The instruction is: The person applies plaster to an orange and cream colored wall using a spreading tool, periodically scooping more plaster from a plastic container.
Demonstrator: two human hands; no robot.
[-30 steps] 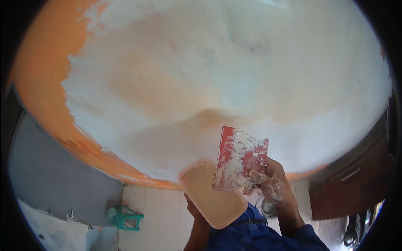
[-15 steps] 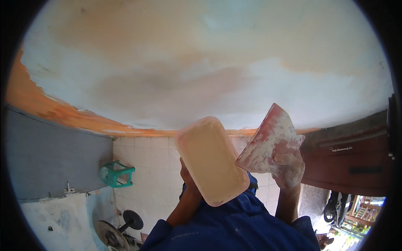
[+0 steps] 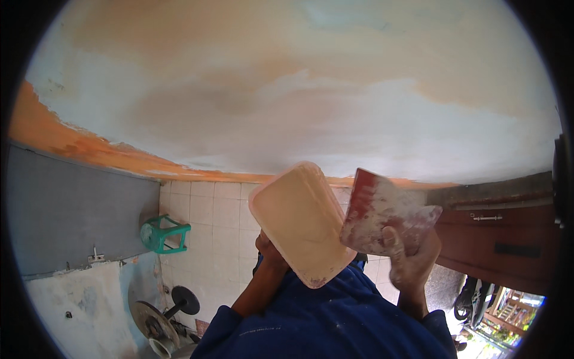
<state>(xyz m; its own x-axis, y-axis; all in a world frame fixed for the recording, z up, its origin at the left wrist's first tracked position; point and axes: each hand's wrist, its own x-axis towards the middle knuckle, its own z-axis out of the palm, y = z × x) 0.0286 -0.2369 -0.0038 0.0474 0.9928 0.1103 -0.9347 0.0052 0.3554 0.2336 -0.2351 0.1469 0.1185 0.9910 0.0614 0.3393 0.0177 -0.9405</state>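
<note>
My left hand (image 3: 270, 250) supports a cream rectangular tray (image 3: 302, 224) with rounded corners, its fingers mostly hidden behind the tray's left side. In my right hand (image 3: 414, 260) is a wide red putty scraper (image 3: 382, 210), smeared with whitish putty. My thumb presses on its face, and the scraper's lower left corner meets or overlaps the tray's right edge; I cannot tell whether they touch. Whitish dust coats the right hand. Ahead of both hands rises a wall (image 3: 287, 131) coated in patchy white and beige, with orange paint along its lower edge.
A green plastic stool (image 3: 164, 234) stands on the pale tiled floor (image 3: 224, 221) to the left. A grey panel (image 3: 72, 209) is beyond it, and a round-based black stand (image 3: 185, 300) is at the lower left. On the right is a brown door (image 3: 508, 245) with a bolt.
The scraper has turned and dropped, its upright tip moving left and down, while the right hand has rotated with it. The tray has shifted slightly and stays in the left hand.
</note>
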